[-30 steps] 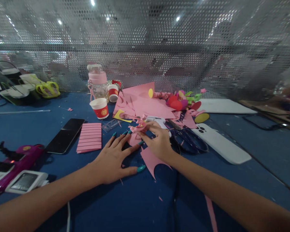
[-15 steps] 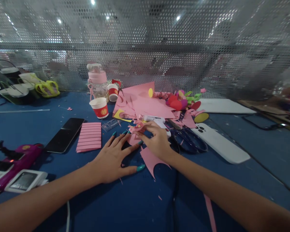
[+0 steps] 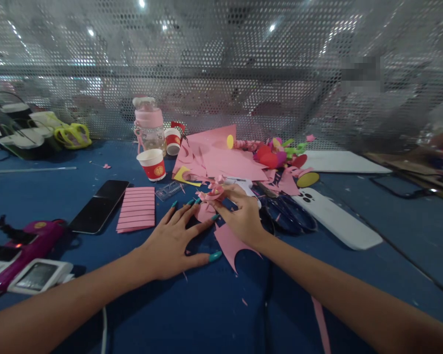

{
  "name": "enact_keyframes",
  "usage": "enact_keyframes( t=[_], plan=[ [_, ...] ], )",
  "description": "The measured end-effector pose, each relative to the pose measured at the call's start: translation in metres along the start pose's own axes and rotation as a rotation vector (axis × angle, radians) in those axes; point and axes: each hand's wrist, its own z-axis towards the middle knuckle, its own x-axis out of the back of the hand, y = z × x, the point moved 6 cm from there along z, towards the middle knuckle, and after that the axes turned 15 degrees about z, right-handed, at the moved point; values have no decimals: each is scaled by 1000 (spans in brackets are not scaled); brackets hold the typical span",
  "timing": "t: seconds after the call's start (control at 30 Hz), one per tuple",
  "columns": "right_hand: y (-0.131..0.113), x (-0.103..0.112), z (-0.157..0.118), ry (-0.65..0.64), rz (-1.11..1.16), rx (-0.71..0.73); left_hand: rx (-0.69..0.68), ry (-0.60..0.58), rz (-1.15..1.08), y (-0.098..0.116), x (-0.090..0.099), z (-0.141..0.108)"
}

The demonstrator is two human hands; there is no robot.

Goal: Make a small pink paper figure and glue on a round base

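My left hand (image 3: 175, 241) lies flat on the blue table with its fingers spread, the fingertips at the edge of a round pink paper piece (image 3: 205, 212). My right hand (image 3: 242, 214) pinches a small curled pink paper piece (image 3: 214, 192) just above that round piece. Below my right hand is a pink offcut (image 3: 233, 246) with a curved edge. Behind the right fingers lies a white tool (image 3: 239, 184), partly hidden. Dark blue scissors (image 3: 291, 214) rest to the right of my right hand.
Left: a folded striped pink paper (image 3: 136, 209), a black phone (image 3: 100, 206) and a purple device (image 3: 29, 246). Behind: paper cups (image 3: 152, 164), a bottle (image 3: 148, 120), pink sheets (image 3: 229, 160) and colourful craft pieces (image 3: 271, 155). Right: a white phone (image 3: 337, 219). A perforated metal panel (image 3: 221, 64) stands at the back.
The curled pink piece in my right fingers has turned and shifted slightly. My left hand has stayed in place.
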Motion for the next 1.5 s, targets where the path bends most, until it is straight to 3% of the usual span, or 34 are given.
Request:
enact_keyframes(
  t=[1.5],
  plan=[
    [0, -1, 0, -9, 24, -27, -1, 10, -5, 0, 0, -1]
  ],
)
